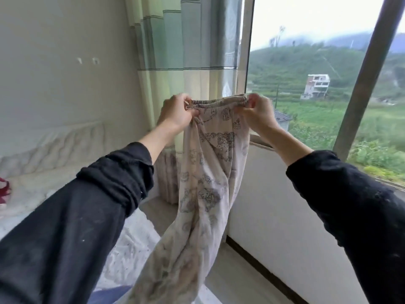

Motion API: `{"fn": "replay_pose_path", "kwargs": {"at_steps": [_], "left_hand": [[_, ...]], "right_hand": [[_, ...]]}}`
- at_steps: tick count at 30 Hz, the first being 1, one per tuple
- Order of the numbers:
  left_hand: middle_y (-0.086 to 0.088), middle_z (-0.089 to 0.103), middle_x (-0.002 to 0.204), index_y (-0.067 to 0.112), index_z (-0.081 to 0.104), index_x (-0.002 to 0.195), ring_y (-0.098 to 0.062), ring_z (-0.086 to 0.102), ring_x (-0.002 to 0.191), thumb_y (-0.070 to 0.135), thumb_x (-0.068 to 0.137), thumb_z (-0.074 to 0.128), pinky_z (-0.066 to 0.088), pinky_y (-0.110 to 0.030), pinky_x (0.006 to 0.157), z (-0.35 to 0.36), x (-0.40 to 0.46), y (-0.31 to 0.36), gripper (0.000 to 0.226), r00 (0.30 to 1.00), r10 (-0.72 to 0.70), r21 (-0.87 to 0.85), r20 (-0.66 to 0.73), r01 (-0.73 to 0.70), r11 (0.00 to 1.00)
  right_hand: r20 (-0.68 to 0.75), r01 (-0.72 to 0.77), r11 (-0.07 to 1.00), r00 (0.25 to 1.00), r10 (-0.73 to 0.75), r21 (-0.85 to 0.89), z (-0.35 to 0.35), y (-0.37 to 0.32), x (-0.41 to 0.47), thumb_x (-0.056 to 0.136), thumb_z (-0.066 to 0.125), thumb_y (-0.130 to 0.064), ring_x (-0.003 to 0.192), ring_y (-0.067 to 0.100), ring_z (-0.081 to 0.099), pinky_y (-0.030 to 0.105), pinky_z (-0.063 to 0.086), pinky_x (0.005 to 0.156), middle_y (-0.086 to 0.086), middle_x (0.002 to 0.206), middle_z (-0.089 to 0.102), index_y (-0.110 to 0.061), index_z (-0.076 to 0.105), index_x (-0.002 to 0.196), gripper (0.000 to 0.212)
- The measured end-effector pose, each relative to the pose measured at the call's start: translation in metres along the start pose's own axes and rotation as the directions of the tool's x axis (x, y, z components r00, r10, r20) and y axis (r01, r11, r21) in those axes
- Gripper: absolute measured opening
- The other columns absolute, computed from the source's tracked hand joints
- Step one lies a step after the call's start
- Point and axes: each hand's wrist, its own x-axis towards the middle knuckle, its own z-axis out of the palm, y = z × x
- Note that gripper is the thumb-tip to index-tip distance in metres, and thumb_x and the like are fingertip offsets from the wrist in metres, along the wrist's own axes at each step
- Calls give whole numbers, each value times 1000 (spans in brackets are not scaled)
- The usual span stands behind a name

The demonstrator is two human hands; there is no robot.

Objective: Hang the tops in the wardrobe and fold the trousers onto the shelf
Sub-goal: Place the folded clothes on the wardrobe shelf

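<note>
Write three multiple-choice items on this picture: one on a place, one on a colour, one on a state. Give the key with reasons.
1. Where do the hands grip the pale printed trousers?
A. elastic waistband
B. leg hems
C. one knee

2. What colour are the person's sleeves?
A. white
B. black
C. red

3. How are the trousers?
A. folded flat
B. on a hanger
C. hanging loose, held up

Key: A, the left hand and right hand pinch the gathered waistband; B, both rolled sleeves are black; C, the legs dangle down unfolded.

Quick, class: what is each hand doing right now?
Left hand: grips the trousers at the waistband.
Right hand: pinches the waistband's other end.
</note>
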Motion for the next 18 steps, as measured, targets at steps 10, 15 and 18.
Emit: {"fn": "replay_pose_path", "kwargs": {"at_steps": [10, 15, 18], "left_hand": [[-9, 65, 107, 13, 60, 111, -27, 59, 99, 10, 88, 58, 41, -26, 75, 76, 69, 79, 23, 988, 146, 38, -43, -144, 989], [-9, 65, 101, 11, 60, 108, -26, 58, 88, 17, 88, 62, 45, -29, 73, 89, 67, 82, 21, 988, 137, -75, -65, -142, 987], [-13, 65, 92, 15, 55, 94, -28, 63, 76, 8, 86, 55, 52, -33, 69, 89, 58, 68, 10, 994, 110, -74, 14, -109, 991]], "right_hand": [[-305, 191, 943, 912, -273, -272, -79, 34, 57, 89, 56, -9, 88, 8, 46, 2, 33, 66, 4, 106, 60, -3, 59, 109, 21], [-355, 259, 912, 859, -368, -318, -83, 35, 48, 88, 58, -11, 90, 8, 45, 2, 33, 74, 3, 106, 60, -4, 62, 108, 22], [-219, 287, 901, 904, -367, -326, -79, 33, 38, 88, 59, -9, 88, 8, 48, 1, 35, 73, 5, 108, 62, -5, 62, 111, 24]]}}
